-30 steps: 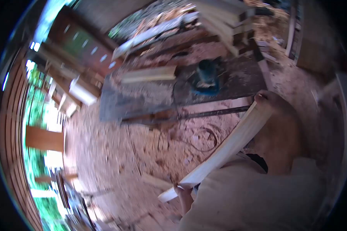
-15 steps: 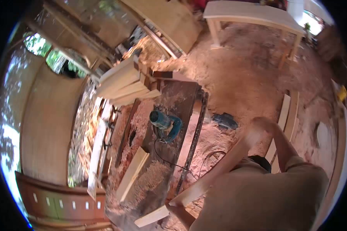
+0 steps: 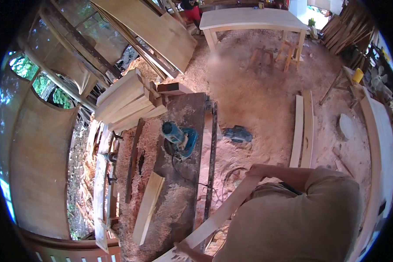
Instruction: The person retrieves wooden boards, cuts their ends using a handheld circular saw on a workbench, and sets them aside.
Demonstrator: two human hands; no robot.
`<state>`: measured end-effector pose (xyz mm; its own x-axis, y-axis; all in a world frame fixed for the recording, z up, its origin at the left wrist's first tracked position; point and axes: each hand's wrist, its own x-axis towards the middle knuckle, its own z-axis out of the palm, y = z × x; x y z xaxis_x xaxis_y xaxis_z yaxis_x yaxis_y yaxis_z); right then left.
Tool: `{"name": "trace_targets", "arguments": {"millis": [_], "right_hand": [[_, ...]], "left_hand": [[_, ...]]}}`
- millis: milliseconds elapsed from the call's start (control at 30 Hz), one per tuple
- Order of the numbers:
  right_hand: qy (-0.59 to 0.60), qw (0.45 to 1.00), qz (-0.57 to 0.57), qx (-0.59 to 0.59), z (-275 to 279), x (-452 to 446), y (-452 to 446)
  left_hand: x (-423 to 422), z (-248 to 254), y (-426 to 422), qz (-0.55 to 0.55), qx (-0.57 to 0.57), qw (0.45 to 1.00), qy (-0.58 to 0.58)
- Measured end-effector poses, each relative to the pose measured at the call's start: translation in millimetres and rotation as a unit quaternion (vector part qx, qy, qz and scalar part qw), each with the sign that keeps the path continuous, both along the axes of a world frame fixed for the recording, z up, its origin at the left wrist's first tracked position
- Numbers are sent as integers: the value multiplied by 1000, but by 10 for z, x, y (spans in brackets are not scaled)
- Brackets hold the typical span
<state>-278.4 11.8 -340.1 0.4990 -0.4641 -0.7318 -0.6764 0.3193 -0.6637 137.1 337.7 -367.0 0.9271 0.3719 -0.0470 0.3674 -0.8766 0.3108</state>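
Note:
A long, pale wooden plank slants across the front of my body, from the bottom edge up to the right. My right hand is closed around its upper end. Lower down, my left hand grips the plank near the bottom edge of the view; some of its fingers are hard to make out. The plank's near end runs out of view. To its left stands a dark workbench strewn with sawdust. On this bench are a blue router-like power tool with a cord and a short wooden board.
Stacked timber pieces sit at the bench's far end. A dark power tool lies on the sawdust-covered floor beyond the bench. Two long boards lie to the right. A pale wooden table and small stool stand farther back.
The view has turned, so the surroundings sit farther left. My right hand and the plank's upper end appear lower and farther left. Both hands stay on the plank.

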Motion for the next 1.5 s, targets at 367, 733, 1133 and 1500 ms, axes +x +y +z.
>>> {"name": "trace_targets", "arguments": {"millis": [367, 733, 1133, 1500], "right_hand": [[-227, 968, -86, 59, 58, 2154, 769], [-371, 756, -535, -74, -527, 2446, -881], [-613, 630, -458, 134, 412, 2683, -1128], [-116, 908, -293, -278, 1460, 714, 1729]], "left_hand": [[976, -176, -56, -253, 110, 956, 102], [774, 9, 26, -185, 206, 955, 104], [788, -184, 101, -72, 56, 996, 10], [932, -189, 452, -293, 15, 956, 23]]}}
